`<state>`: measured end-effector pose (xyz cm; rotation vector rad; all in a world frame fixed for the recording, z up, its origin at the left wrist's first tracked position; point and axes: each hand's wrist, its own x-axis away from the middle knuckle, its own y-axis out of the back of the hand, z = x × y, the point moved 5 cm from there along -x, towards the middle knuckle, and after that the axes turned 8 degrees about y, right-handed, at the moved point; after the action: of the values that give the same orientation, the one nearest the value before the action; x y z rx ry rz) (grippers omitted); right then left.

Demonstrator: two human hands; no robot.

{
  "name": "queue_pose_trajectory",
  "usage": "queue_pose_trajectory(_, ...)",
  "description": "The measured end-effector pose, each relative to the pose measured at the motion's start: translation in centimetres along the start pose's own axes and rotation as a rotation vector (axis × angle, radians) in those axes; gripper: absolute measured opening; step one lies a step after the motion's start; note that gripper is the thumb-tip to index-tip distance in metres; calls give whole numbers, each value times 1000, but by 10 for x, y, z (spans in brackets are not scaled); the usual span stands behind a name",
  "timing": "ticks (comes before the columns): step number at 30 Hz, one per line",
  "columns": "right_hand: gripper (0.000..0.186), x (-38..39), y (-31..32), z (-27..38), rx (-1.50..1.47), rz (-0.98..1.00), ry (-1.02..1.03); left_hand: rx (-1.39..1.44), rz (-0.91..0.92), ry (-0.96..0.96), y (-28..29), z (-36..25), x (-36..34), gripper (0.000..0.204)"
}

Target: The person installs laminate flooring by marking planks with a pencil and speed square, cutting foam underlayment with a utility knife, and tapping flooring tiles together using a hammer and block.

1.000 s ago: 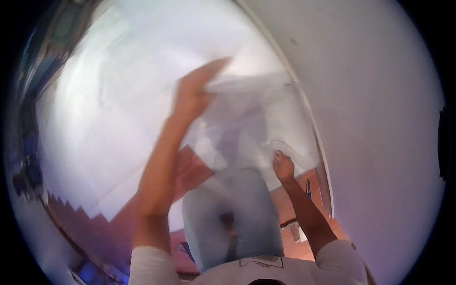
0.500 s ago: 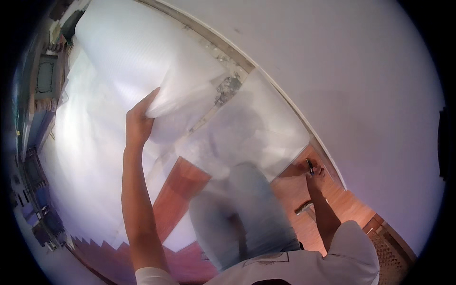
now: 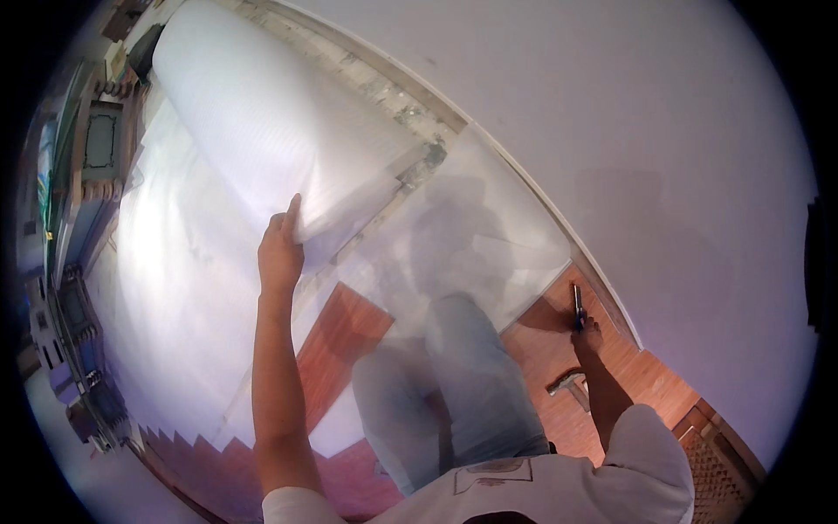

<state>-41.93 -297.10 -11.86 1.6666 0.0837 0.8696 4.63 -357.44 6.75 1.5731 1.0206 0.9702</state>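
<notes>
White sheet (image 3: pixel 275 122) pinched at edge in left hand (image 3: pixel 281 251); right hand (image 3: pixel 588 335) closed on slim tool (image 3: pixel 577 300).

Floor (image 3: pixel 559 351): wood, under right hand (image 3: pixel 589 334).
Sheet (image 3: pixel 183 271): white, left of left hand (image 3: pixel 281 255).
Board (image 3: pixel 342 349): nearer body than left hand.
Hammer (image 3: pixel 572 384): on wood, behind right hand.

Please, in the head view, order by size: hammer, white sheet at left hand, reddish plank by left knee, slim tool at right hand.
White sheet
Reddish plank
Hammer and slim tool: too alike to rank
</notes>
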Motion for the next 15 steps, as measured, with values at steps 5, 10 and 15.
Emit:
queue_pose_trajectory(5,41,41,73,116,-396,137,301,-119,-3,49,-12,9,15,75)
queue_pose_trajectory(10,37,13,101,267,-816,157,606,-109,-12,73,-22,21,23,76)
queue_pose_trajectory(15,24,-60,145,469,-1474,379,637,-93,-10,47,-26,32,27,76)
